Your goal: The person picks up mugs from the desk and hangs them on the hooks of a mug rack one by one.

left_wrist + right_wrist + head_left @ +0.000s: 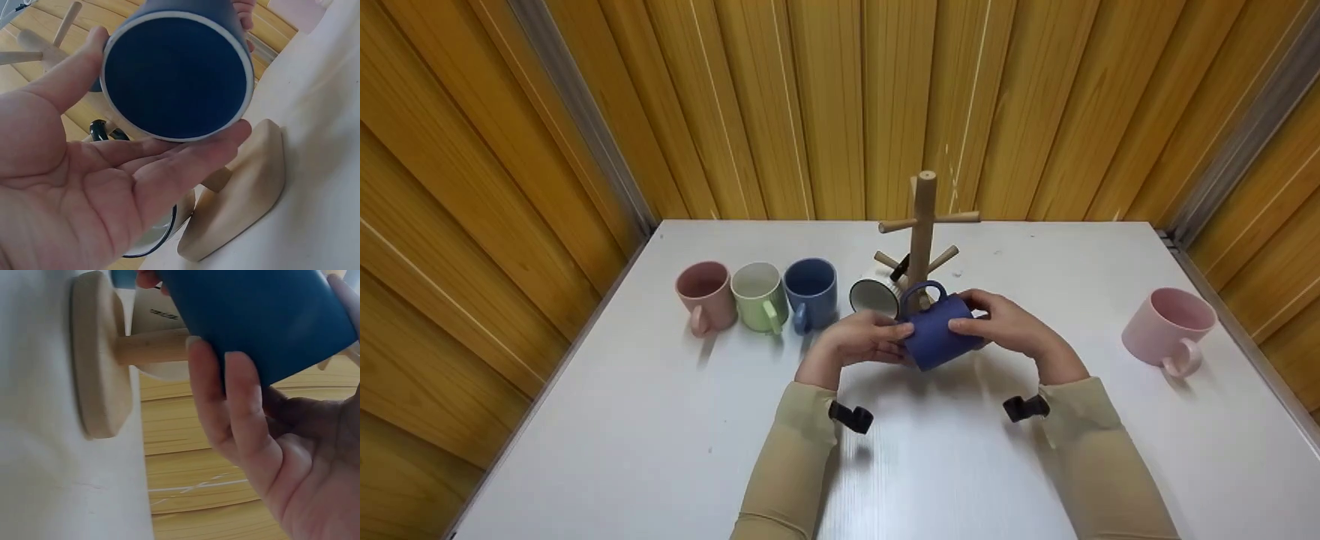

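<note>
A dark blue mug [939, 334] is held tilted above the table, in front of a wooden mug tree [924, 225], its handle pointing up. My left hand [866, 339] grips its left end between thumb and fingers; in the left wrist view the mug's round, pale-edged end [177, 79] faces the palm. My right hand [1009, 324] holds the other end, and in the right wrist view curled fingers [244, 394] press its side. Behind my left hand, a white mug [875, 296] with a dark rim and black handle hangs on a lower peg.
Left of the tree stand a dusty-pink mug [712, 300], a light green mug [760, 296] and a medium-blue mug [811, 292] in a row. A pale pink mug [1159, 330] stands near the right edge of the white table [645, 420]. Wood-patterned walls enclose the table.
</note>
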{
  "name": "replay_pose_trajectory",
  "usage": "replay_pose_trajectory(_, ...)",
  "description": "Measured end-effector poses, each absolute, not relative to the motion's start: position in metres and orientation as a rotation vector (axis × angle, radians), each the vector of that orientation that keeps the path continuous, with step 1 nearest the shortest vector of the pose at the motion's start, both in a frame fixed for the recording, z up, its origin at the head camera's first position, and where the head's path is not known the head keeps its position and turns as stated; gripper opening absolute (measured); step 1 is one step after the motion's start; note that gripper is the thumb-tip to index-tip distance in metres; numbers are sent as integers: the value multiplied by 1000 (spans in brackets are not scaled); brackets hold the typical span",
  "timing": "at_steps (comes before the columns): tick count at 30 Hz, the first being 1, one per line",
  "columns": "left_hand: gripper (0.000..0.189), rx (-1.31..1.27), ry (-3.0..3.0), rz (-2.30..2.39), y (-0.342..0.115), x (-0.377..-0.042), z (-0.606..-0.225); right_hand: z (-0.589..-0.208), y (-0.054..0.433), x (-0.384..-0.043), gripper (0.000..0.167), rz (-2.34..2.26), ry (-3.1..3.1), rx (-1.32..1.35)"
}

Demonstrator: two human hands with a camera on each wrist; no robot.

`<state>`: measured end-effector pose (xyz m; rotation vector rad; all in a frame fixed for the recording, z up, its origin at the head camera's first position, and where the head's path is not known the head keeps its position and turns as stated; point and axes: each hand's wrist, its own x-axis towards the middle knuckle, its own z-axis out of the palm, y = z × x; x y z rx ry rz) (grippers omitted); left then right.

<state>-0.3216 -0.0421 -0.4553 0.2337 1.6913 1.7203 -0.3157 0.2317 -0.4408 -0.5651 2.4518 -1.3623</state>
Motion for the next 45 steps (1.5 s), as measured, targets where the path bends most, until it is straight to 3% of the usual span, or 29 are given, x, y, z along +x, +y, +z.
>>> replay_pose_trajectory(6, 33, 127, 1813, 1693, -42, -323, -458, -453, 226, -322, 65, -1355, 2488, -485)
replay_pose_trajectory(18, 38, 86, 2005, 1638, -42, -322, -458, -464, 222, -326, 75, -1400, 2462, -409)
replay_pose_trajectory(30, 35, 70, 2858, 1109, -23, -286, -406, -466, 219, -329, 83, -1353, 2510, -357)
replay_pose_trajectory(37, 37, 353, 3034, 1428, 5, -283, -423, -463, 216, -326, 84, -1305, 2537, -363)
replay_pose_trajectory(45, 25, 649, 3340, 1435, 15, -290, -442, -453, 214, -319, 86, -1236, 2604, -429)
